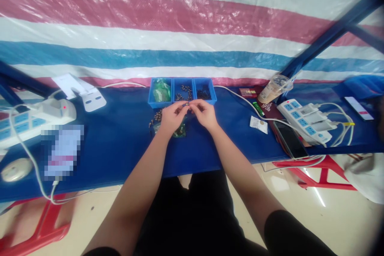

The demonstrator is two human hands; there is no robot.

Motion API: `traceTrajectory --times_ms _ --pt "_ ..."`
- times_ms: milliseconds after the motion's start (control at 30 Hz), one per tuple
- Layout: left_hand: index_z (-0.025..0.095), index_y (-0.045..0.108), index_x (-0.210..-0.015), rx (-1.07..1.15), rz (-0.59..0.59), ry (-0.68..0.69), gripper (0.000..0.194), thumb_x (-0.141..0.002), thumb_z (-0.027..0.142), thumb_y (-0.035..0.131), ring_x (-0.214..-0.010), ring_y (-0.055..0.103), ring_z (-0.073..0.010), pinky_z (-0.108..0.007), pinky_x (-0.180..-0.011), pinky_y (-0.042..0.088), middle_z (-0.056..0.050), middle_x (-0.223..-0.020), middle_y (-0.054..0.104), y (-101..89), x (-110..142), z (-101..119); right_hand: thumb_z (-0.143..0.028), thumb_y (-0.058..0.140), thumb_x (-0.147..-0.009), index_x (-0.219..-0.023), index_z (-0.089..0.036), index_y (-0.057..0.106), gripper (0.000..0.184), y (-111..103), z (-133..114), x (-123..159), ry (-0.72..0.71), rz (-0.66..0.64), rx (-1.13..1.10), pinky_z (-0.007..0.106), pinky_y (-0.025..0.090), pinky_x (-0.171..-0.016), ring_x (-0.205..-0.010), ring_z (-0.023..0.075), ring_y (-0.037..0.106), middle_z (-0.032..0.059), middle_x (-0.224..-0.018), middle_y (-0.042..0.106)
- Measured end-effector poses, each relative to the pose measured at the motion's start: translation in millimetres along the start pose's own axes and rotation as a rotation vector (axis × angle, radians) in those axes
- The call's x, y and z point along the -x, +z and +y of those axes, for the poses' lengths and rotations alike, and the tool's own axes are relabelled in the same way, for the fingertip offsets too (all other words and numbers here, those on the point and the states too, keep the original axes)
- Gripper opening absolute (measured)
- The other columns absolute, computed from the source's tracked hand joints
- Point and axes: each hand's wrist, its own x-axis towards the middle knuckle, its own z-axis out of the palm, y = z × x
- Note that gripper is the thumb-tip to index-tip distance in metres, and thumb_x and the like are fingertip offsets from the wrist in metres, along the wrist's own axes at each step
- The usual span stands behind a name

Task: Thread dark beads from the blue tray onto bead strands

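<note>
My left hand [173, 118] and my right hand [204, 113] meet over the blue table, fingertips pinched together. Between them is a tiny dark and metallic part [187, 104], too small to name; both hands seem to grip it. Just beyond stands a blue three-section bin [161, 105]. Its left section holds a green plastic bag [162, 90], the middle one small metallic parts [186, 91], the right one small black parts [203, 92]. Beside and partly under my left hand lie a pile of small brassy parts [157, 116] and a greenish clear bag [180, 131].
Power strips [303, 122] with cables stand on the right and left. A drink cup [274, 89], a dark phone [290, 139] and a white packet [258, 124] lie to the right. A white stand [94, 100] is at left. Striped sheeting [180, 16] hangs behind.
</note>
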Motion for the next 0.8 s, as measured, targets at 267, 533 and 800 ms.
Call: traceTrajectory --times_ms 267,533,800 --pt "0.021 0.074 -0.116 -0.004 -0.009 0.011 0.031 -0.092 0.039 0.068 -0.071 0.072 -0.0151 -0.029 -0.073 0.06 -0.004 -0.084 0.077 -0.7 -0.4 -0.1 -0.054 0.065 -0.091 -0.1 -0.023 0.07 0.033 0.5 1.2 0.1 0.029 -0.01 -0.005 0.03 0.055 -0.065 -0.067 0.0135 0.066 0.0029 -0.086 0.074" --pt "0.02 0.076 -0.113 -0.02 -0.004 0.009 0.028 -0.093 0.038 0.067 -0.073 0.072 -0.0153 -0.029 -0.075 0.059 -0.005 -0.086 0.078 -1.0 -1.2 1.5 -0.052 0.065 -0.091 -0.104 -0.024 0.07 0.032 0.3 -1.9 0.5 0.007 -0.012 0.002 0.03 0.055 -0.066 -0.068 0.0141 0.067 0.002 -0.082 0.072" --pt "0.02 0.075 -0.114 -0.003 -0.012 0.001 0.03 -0.092 0.039 0.067 -0.071 0.073 -0.0153 -0.028 -0.074 0.06 -0.004 -0.083 0.077 0.5 -0.9 0.8 -0.052 0.064 -0.091 -0.101 -0.023 0.07 0.031 0.7 1.4 -0.2 0.026 -0.008 -0.008 0.03 0.056 -0.067 -0.067 0.0135 0.066 0.002 -0.083 0.073"
